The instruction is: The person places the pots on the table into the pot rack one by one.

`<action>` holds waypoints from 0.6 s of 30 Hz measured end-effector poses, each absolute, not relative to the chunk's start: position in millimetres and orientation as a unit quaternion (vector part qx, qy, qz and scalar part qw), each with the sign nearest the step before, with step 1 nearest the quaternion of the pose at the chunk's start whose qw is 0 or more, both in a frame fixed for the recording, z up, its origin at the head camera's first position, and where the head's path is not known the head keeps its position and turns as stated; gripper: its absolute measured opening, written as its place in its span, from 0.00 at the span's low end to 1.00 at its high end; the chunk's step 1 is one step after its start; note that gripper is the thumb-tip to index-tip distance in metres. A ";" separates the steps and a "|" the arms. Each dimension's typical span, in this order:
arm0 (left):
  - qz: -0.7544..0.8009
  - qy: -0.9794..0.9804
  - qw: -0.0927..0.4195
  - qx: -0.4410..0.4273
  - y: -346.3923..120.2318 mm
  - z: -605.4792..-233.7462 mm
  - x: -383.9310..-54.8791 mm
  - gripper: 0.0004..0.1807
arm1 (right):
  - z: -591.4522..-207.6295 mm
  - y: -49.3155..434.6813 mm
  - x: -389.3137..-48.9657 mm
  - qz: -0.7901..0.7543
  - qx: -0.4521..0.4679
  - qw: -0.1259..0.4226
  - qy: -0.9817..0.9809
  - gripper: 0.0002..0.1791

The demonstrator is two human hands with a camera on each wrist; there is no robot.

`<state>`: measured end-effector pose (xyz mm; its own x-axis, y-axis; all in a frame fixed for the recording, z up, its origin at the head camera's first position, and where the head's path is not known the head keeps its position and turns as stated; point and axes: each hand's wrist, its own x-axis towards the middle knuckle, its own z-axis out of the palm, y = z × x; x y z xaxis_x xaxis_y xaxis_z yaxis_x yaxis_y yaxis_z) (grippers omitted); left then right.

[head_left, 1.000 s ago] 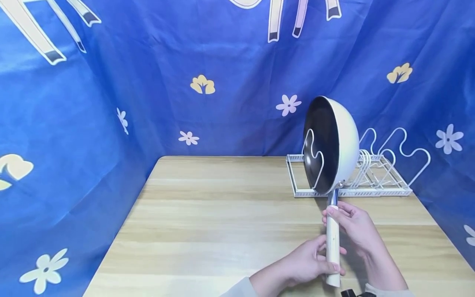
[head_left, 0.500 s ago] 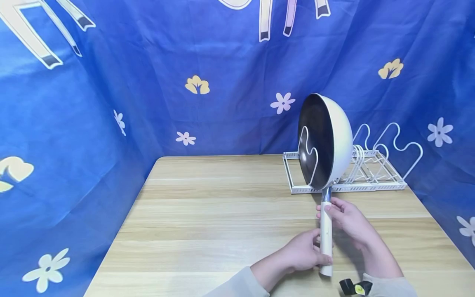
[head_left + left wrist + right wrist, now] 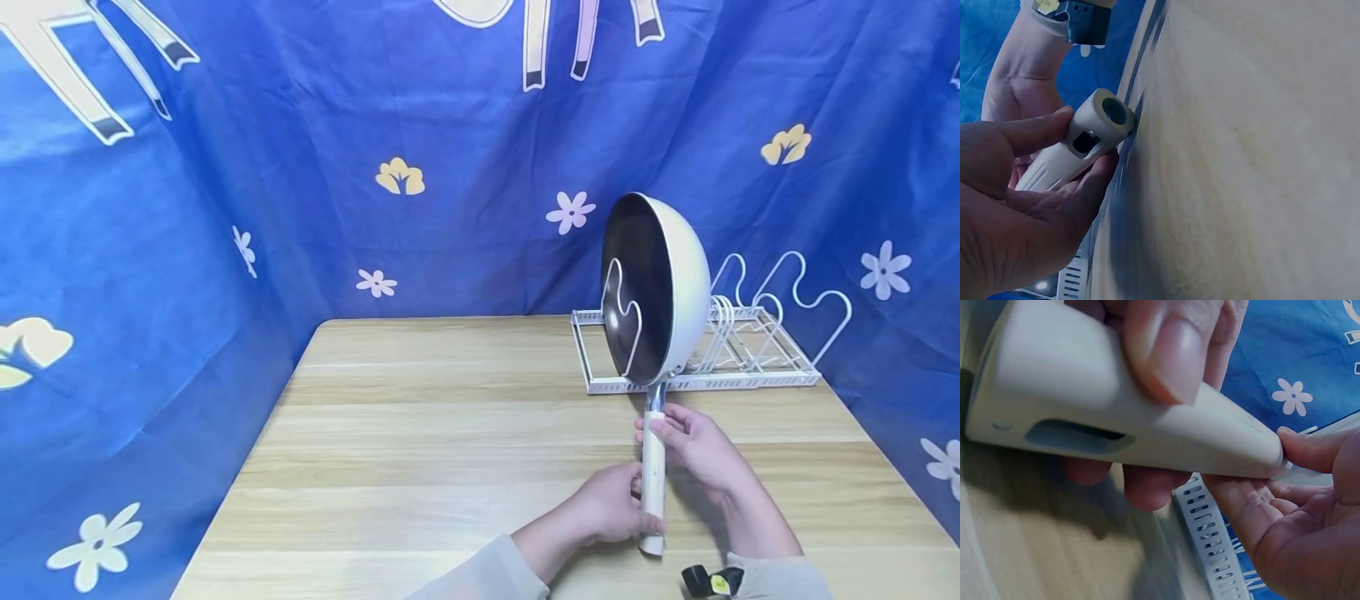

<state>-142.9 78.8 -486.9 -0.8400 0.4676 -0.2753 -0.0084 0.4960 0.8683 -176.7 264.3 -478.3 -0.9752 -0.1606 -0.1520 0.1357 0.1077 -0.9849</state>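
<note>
A wok (image 3: 688, 283), white outside and dark inside, stands on its edge in a white wire rack (image 3: 750, 382), its hollow facing left. Its cream handle (image 3: 653, 475) points toward me, joined to the wok by a shiny metal neck (image 3: 656, 397). My left hand (image 3: 609, 505) grips the handle near its hollow end, thumb on one side and fingers on the other in the left wrist view. Farther up, by the neck, my right hand (image 3: 708, 450) pinches the handle between thumb and fingers. A wire divider (image 3: 637, 333) crosses in front of the wok's dark inside.
More wire dividers (image 3: 821, 304) rise at the rack's right. The rack rests along the back right of a wooden table (image 3: 420, 467). Blue patterned cloth (image 3: 480, 208) hangs behind and at both sides. A black camera mount (image 3: 711, 581) is on my right wrist.
The handle's end has swung slightly left with both hands on it. Left fingertips that showed right of the handle are now hidden. The head view has shifted a little; the rack stays put.
</note>
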 end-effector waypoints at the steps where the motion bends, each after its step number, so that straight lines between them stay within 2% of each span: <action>1: 0.483 0.828 0.249 0.137 79.3 -487.4 -142.1 0.28 | -479.0 264.7 -176.1 -0.668 -0.007 0.111 0.736 0.30; 10: 0.465 0.840 0.245 0.136 79.1 -484.9 -150.3 0.28 | -477.5 258.4 -186.1 -0.647 0.014 0.093 0.757 0.28; 18: 0.323 0.908 0.169 0.209 73.6 -484.2 -147.9 0.25 | -461.2 247.2 -179.8 -0.352 0.006 0.021 0.936 0.24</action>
